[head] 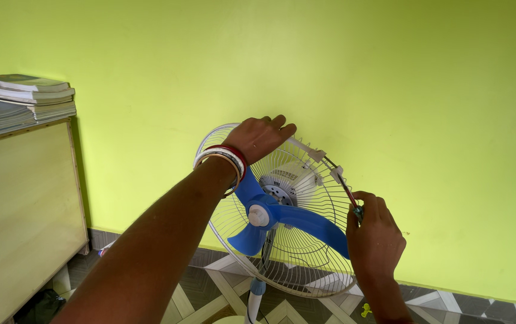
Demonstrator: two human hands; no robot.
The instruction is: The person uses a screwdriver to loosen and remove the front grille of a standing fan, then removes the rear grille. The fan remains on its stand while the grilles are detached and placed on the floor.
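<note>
On fan guard (306, 240) rim: left hand (261, 137) top, right hand (375, 237) side.

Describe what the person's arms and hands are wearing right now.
Both arms are bare, with no sleeves and no gloves. The left hand has a stack of bangles at the wrist: red ones beside white and thin metallic ones. The right hand shows no visible jewellery; its wrist runs out of frame.

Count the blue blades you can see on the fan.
3. One blade points up-left beneath the left hand, one stretches right toward the right hand, one hangs down-left. None seems hidden.
</note>
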